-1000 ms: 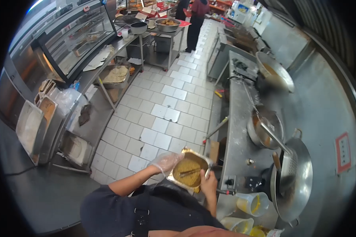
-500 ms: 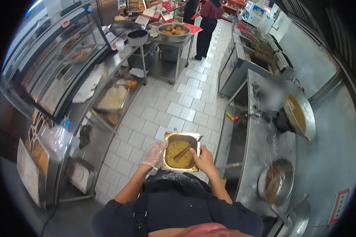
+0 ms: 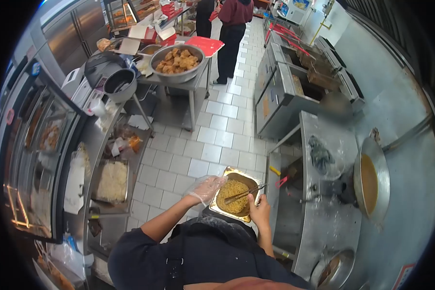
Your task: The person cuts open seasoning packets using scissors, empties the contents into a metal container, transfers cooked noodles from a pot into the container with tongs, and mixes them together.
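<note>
In front of my body I hold a rectangular metal food pan [image 3: 231,215] with yellow noodles [image 3: 233,187] in it. A pair of metal tongs [image 3: 243,195] lies across the noodles, its end sticking out over the right rim. My left hand [image 3: 208,188], in a clear plastic glove, is closed on the pan's left edge. Bare, my right hand [image 3: 260,211] grips the right side, its thumb over the rim close to the tongs. The fingers under the pan are hidden.
A bowl of fried pieces [image 3: 178,64] stands on a steel table ahead. Fryers [image 3: 295,87] and a steel counter [image 3: 326,212] with a wok [image 3: 372,186] line the right. At left is a glass display case [image 3: 38,159]. Two people [image 3: 234,38] stand up the tiled aisle.
My view has shifted forward along the aisle; the bowl of fried pieces and the people look nearer. The pan sits further right in view and is turned, with both hands still on it.
</note>
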The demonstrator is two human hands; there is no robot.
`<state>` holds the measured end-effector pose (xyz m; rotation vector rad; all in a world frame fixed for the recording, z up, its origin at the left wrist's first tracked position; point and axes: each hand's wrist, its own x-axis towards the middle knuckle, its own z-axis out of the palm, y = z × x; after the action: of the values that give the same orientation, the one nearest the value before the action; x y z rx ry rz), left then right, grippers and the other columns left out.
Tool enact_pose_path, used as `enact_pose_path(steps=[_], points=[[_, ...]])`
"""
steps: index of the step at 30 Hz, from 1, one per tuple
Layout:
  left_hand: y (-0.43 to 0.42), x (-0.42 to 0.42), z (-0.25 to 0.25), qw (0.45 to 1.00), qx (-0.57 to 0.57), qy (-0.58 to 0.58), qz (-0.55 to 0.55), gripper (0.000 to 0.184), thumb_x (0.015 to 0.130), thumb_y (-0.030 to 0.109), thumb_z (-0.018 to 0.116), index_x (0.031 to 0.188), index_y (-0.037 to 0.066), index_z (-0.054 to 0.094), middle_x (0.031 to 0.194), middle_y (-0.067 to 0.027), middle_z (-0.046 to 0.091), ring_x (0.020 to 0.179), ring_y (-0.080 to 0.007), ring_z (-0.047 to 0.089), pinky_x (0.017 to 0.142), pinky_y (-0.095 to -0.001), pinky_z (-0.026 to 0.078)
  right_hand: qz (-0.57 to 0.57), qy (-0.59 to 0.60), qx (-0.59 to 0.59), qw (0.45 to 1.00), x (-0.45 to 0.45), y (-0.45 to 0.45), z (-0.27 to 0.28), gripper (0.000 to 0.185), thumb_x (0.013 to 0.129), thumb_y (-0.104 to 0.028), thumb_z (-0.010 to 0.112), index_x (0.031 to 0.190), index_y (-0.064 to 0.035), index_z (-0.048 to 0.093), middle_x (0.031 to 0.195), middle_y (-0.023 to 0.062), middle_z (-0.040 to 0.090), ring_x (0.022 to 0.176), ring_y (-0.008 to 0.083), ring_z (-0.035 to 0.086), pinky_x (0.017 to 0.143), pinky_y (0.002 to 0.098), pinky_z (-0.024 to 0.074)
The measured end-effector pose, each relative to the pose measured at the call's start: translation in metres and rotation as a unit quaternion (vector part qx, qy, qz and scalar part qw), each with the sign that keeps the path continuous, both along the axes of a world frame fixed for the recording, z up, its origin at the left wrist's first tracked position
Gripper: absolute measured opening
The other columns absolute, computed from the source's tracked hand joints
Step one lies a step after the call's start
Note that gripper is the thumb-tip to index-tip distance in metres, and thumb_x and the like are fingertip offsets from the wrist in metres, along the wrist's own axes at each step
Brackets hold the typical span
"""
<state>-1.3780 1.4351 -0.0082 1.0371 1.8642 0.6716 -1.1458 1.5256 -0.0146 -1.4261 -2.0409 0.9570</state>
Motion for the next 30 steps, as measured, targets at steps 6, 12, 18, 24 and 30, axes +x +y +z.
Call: enact_pose_path(steps=[6,12,18,24,30], points=[[0.112,-0.102,0.002,0.994,0.079,0.004,0.073,0.075,0.097,0.062,0.029,0.123,-0.001,0.058,0.119,-0.0233,0.061,0.117,-0.0388,0.054,0.101,-0.0429,0.039,0.077,0.003,0.045,0.996,-0.120,0.153,-0.001,0.051,0.089,-0.046,0.065,0.082,0.0026,0.052,0.066,0.0204,0.057,0.060,0.0346,0.058,0.057,0.0433,0.0432],[0.206,-0.217,0.016,0.984,0.106,0.030,0.141,0.066,0.098,0.058,0.031,0.128,0.006,0.058,0.122,-0.0212,0.060,0.116,-0.0372,0.054,0.101,-0.0433,0.040,0.149,-0.048,0.017,0.988,-0.265,0.284,0.023,0.053,0.089,-0.049,0.064,0.083,0.0029,0.053,0.065,0.0205,0.057,0.058,0.0327,0.056,0.057,0.0424,0.0433],[0.316,-0.358,0.020,0.981,0.120,-0.039,0.151,0.059,0.099,0.053,0.037,0.124,0.005,0.059,0.119,-0.0226,0.061,0.113,-0.0379,0.055,0.098,-0.0421,0.042,0.142,-0.010,0.051,0.989,-0.396,0.390,0.022,0.053,0.088,-0.049,0.065,0.086,0.0036,0.054,0.064,0.0199,0.057,0.058,0.0300,0.055,0.057,0.0405,0.0442],[0.415,-0.473,0.054,0.976,0.190,0.034,0.103,0.056,0.098,0.050,0.040,0.122,0.005,0.061,0.107,-0.0199,0.066,0.095,-0.0375,0.061,0.085,-0.0421,0.047,0.117,-0.007,0.047,0.992,-0.509,0.491,0.040,0.053,0.087,-0.049,0.066,0.086,0.0029,0.054,0.062,0.0154,0.055,0.054,0.0265,0.053,0.055,0.0382,0.0435],[0.499,-0.573,0.066,0.973,0.179,0.073,0.129,0.048,0.099,0.043,0.040,0.124,0.006,0.059,0.119,-0.0202,0.061,0.109,-0.0372,0.055,0.097,-0.0429,0.042,0.161,-0.015,0.041,0.986,-0.624,0.601,0.037,0.049,0.091,-0.047,0.063,0.085,0.0014,0.056,0.066,0.0106,0.056,0.062,0.0171,0.051,0.059,0.0334,0.0429]])
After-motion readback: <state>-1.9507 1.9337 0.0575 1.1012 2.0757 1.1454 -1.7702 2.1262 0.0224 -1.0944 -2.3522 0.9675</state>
